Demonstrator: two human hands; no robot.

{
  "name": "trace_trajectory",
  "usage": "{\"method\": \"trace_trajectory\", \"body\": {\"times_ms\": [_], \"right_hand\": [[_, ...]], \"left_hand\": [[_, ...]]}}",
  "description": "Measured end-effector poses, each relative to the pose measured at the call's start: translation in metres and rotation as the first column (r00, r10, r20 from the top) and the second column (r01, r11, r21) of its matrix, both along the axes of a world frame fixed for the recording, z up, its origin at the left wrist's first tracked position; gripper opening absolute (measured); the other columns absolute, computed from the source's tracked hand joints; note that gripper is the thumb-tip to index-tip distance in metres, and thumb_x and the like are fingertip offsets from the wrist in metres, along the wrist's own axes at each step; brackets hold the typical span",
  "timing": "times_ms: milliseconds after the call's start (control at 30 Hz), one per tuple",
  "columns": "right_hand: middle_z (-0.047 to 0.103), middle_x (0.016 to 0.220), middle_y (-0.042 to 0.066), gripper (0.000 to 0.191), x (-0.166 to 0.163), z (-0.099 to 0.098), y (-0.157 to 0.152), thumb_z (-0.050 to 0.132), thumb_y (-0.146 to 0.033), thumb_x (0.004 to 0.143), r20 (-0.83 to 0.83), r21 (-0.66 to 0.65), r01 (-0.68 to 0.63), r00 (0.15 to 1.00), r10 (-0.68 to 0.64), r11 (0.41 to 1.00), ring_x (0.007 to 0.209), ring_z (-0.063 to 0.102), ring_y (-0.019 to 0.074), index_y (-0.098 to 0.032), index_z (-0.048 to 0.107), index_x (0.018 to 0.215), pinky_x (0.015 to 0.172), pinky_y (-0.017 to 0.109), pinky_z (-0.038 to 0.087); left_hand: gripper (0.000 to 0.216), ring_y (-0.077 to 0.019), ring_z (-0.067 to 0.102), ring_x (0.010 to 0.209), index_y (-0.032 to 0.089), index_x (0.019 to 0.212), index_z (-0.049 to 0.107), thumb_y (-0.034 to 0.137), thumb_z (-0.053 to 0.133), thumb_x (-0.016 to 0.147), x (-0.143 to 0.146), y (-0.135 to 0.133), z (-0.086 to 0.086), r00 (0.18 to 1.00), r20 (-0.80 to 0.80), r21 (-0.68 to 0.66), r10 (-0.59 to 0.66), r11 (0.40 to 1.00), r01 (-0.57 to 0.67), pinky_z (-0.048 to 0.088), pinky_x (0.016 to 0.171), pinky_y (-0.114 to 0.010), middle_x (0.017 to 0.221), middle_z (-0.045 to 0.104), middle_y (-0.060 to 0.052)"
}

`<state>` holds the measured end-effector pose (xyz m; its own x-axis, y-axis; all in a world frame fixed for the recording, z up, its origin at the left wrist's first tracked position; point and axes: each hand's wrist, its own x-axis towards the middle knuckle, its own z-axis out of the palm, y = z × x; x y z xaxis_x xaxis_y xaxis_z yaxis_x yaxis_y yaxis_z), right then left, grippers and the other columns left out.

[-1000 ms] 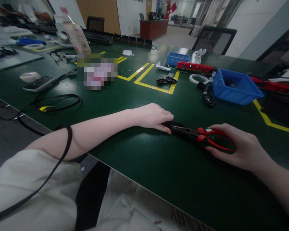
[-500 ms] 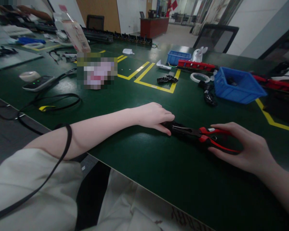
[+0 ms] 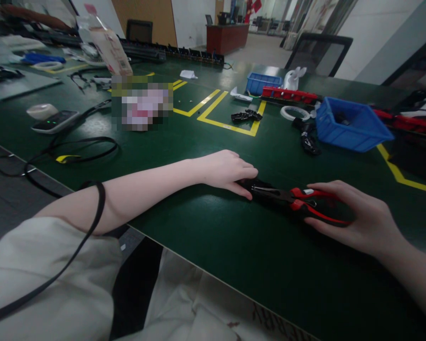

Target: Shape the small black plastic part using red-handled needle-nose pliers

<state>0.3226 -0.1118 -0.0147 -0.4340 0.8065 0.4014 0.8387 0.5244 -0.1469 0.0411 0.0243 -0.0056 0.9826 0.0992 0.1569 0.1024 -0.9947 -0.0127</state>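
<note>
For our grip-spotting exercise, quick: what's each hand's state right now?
Left hand: closed, holding a black part between thumb and fingers.
Right hand: holding red-handled pliers by the handles.

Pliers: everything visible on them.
The pliers have red, plastic-looking handles standing apart, with a pale patch on the upper one and a small wire loop between them. The long, narrow jaws are dark and metallic-looking. They are over the green table, nose toward the left hand. The right hand holds the handles. The nose overlaps the black part in the left hand; whether it grips it is too dark to tell.
</note>
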Motion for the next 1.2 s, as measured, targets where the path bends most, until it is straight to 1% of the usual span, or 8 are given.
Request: {"method": "trace_trajectory", "body": {"times_ms": [133, 400, 533, 800, 933, 1067, 1200], "right_hand": [[0.065, 0.1, 0.007, 0.05, -0.0007, 0.0007, 0.0009, 0.065, -0.048, 0.075, -0.014, -0.012, -0.007, 1.0, 0.007, 1.0, 0.082, 0.065, 0.0202, -0.02, 0.054, 0.115, 0.067, 0.031, 0.056], [0.067, 0.097, 0.008, 0.045, -0.0035, 0.0044, 0.0035, 0.061, -0.05, 0.078, -0.019, 0.014, -0.023, 1.0, 0.023, 1.0, 0.078, 0.066, 0.0191, -0.02, 0.055, 0.111, 0.063, 0.028, 0.057], [0.067, 0.098, 0.008, 0.045, 0.0003, 0.0044, 0.0043, 0.061, -0.049, 0.078, -0.016, 0.006, -0.023, 1.0, 0.023, 1.0, 0.078, 0.066, 0.0196, -0.021, 0.055, 0.112, 0.061, 0.028, 0.056], [0.067, 0.097, 0.006, 0.044, 0.0026, 0.0056, 0.0035, 0.065, -0.044, 0.076, -0.009, -0.002, -0.011, 1.0, 0.011, 1.0, 0.078, 0.067, 0.0195, -0.021, 0.056, 0.111, 0.063, 0.029, 0.056], [0.067, 0.095, 0.007, 0.044, 0.0014, 0.0063, 0.0025, 0.065, -0.046, 0.075, -0.019, -0.012, -0.012, 1.0, 0.012, 1.0, 0.076, 0.067, 0.0196, -0.02, 0.057, 0.11, 0.061, 0.029, 0.056], [0.069, 0.096, 0.008, 0.043, 0.0026, 0.0071, 0.002, 0.064, -0.045, 0.075, -0.047, -0.015, 0.031, 0.998, -0.032, 0.999, 0.077, 0.068, 0.0215, -0.019, 0.058, 0.109, 0.062, 0.031, 0.057], [0.071, 0.095, 0.006, 0.041, 0.004, 0.0055, 0.0016, 0.064, -0.044, 0.074, -0.126, -0.091, 0.082, 0.988, -0.093, 0.992, 0.078, 0.07, 0.0224, -0.021, 0.06, 0.107, 0.066, 0.033, 0.059]], "left_hand": [[0.039, -0.0152, 0.059, 0.066, 0.017, 0.085, 0.055, 0.055, 0.052, 0.087, 0.0007, 0.0004, -0.0006, 1.0, -0.002, -0.006, 0.003, 1.0, -0.003, 0.035, 0.061, -0.027, 0.081, 0.065, -0.002], [0.039, -0.0156, 0.059, 0.068, 0.017, 0.086, 0.055, 0.056, 0.051, 0.088, 0.0002, 0.0007, -0.0004, 1.0, -0.016, 0.004, 0.012, 1.0, -0.012, 0.036, 0.063, -0.027, 0.082, 0.066, -0.003], [0.04, -0.0157, 0.059, 0.068, 0.017, 0.086, 0.055, 0.056, 0.05, 0.088, 0.0005, 0.0006, 0.0004, 1.0, -0.028, -0.002, 0.014, 1.0, -0.014, 0.036, 0.063, -0.027, 0.083, 0.066, -0.002], [0.04, -0.016, 0.06, 0.068, 0.017, 0.085, 0.055, 0.056, 0.05, 0.088, 0.0009, 0.0007, 0.0012, 1.0, -0.024, -0.007, 0.016, 1.0, -0.016, 0.036, 0.063, -0.028, 0.083, 0.066, -0.003], [0.04, -0.016, 0.06, 0.068, 0.017, 0.085, 0.056, 0.057, 0.05, 0.088, 0.0006, 0.0012, 0.0001, 1.0, -0.013, -0.01, 0.011, 1.0, -0.011, 0.036, 0.062, -0.028, 0.082, 0.067, -0.003], [0.039, -0.0161, 0.06, 0.068, 0.017, 0.085, 0.056, 0.056, 0.05, 0.088, 0.0002, 0.0012, 0.0003, 1.0, -0.006, 0.0, 0.003, 1.0, -0.003, 0.037, 0.062, -0.028, 0.083, 0.067, -0.003], [0.041, -0.0155, 0.059, 0.065, 0.017, 0.079, 0.056, 0.057, 0.051, 0.087, 0.0007, 0.0003, 0.0007, 1.0, -0.007, 0.006, 0.003, 1.0, -0.003, 0.037, 0.061, -0.027, 0.082, 0.066, -0.003]]}}
